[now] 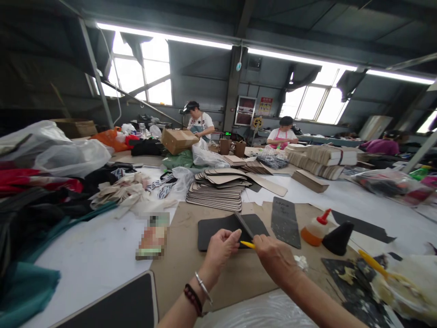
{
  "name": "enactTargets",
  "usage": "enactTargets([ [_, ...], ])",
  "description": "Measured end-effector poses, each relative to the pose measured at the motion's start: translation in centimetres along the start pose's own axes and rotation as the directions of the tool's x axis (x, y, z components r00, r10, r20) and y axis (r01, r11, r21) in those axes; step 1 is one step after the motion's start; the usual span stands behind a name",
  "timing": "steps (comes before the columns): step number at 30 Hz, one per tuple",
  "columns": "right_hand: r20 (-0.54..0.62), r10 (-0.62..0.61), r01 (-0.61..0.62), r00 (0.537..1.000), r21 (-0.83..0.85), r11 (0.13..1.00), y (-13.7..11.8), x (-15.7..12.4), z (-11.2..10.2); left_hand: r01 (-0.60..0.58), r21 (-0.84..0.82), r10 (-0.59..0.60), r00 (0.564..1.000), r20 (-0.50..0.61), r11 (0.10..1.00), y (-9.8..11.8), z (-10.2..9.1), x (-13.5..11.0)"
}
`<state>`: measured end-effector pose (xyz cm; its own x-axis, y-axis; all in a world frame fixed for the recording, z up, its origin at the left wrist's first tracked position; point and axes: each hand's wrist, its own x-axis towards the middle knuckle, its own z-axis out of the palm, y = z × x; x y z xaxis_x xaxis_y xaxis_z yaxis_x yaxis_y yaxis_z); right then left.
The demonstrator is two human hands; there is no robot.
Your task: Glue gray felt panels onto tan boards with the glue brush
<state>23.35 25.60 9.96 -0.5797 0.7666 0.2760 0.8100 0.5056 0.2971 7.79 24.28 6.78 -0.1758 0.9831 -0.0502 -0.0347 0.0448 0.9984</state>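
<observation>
My left hand pinches a narrow dark strip that rises at an angle over a black flat piece lying on brown cardboard. My right hand is closed around a thin yellow tool, whose tip points at the base of the strip. Both hands meet just in front of the black piece. A bracelet and a beaded band sit on my left wrist.
A glue bottle with a red cap and a black cone stand to the right. A dark patterned sheet lies beside them. Stacks of flat boards sit further back. Cloth and bags pile at the left. Two people work at the far end.
</observation>
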Motion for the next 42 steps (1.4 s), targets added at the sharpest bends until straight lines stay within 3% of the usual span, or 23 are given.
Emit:
enactTargets([
  [4, -0.18, -0.159, 0.154, 0.971, -0.043, 0.987, -1.4, -1.1, 0.0, 0.036, -0.261, -0.034, 0.999, 0.012, 0.965, 0.3, 0.6, -0.5],
  [9, -0.143, -0.143, 0.143, 0.979, -0.012, 0.99, -1.9, -1.6, -0.4, 0.023, -0.399, -0.025, 1.0, 0.001, 0.916, 0.6, 0.5, -1.4],
  [14, -0.002, 0.009, -0.009, 1.0, 0.075, 0.997, -1.8, -1.7, -2.3, -0.018, -0.433, 0.005, 0.999, -0.032, 0.901, 0.9, 0.5, -2.1],
  [20, 0.181, 0.168, -0.196, 0.969, 0.146, 0.97, -0.6, -1.3, -3.2, -0.022, -0.411, 0.008, 0.999, -0.037, 0.911, 1.2, 0.0, -3.3],
  [25, 0.094, 0.256, -0.257, 0.962, 0.0, 0.966, 0.8, -1.6, -3.3, -0.104, -0.394, 0.033, 0.983, -0.182, 0.913, 2.3, -2.1, -4.5],
  [28, 0.034, 0.181, -0.184, 0.983, 0.121, 0.975, -0.7, -2.3, -5.2, -0.14, -0.377, 0.048, 0.969, -0.242, 0.916, 3.1, -3.3, -5.4],
  [31, -0.013, 0.061, -0.056, 0.998, 0.252, 0.966, -3.8, -2.7, -7.7, -0.161, -0.357, 0.063, 0.961, -0.27, 0.92, 4.0, -3.5, -6.3],
  [35, -0.001, -0.027, 0.026, 1.0, 0.221, 0.975, -6.8, -2.0, -9.5, -0.178, -0.329, 0.083, 0.955, -0.284, 0.927, 5.0, -3.3, -7.6],
  [39, -0.053, -0.043, 0.05, 0.998, 0.137, 0.989, -6.5, -0.9, -10.3, -0.198, -0.274, 0.101, 0.938, -0.331, 0.941, 4.8, -4.4, -8.7],
  [42, -0.158, -0.012, 0.038, 0.987, 0.165, 0.986, -5.3, -1.1, -12.2, -0.183, -0.242, 0.053, 0.886, -0.46, 0.953, 3.6, -6.2, -9.2],
])
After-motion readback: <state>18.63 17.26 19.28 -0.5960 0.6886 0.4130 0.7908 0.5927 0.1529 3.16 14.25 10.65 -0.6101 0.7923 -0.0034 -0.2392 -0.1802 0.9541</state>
